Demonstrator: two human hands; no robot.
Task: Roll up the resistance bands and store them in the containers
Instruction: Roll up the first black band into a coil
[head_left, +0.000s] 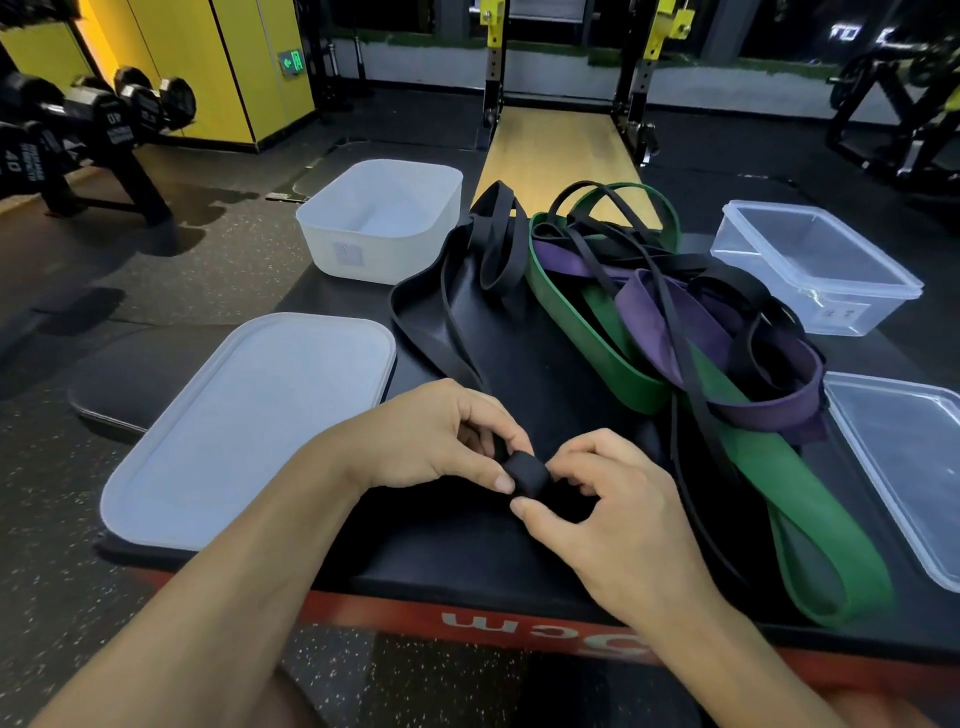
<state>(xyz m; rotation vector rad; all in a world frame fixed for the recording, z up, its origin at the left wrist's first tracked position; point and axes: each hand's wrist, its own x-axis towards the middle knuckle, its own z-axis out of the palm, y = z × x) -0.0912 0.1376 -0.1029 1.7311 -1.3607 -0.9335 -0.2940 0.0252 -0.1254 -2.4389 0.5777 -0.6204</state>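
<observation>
Lid (249, 431) at 9 o'clock, white tub (384, 218) at 11. Left hand (431, 441) at 6 o'clock, thumb and fingers pinching a small black roll (527, 475). Right hand (618, 514) pinches its other side. Step, by my reading: the first turns of rolling a black band. Pile (649, 312) at 1 o'clock, clear tub (815, 265) at 2. The next move likely calls for tight turns and evenly fed slack.

floor: dark speckled rubber (208, 270) | yellow lockers (228, 62) | dumbbell rack (78, 135)
</observation>
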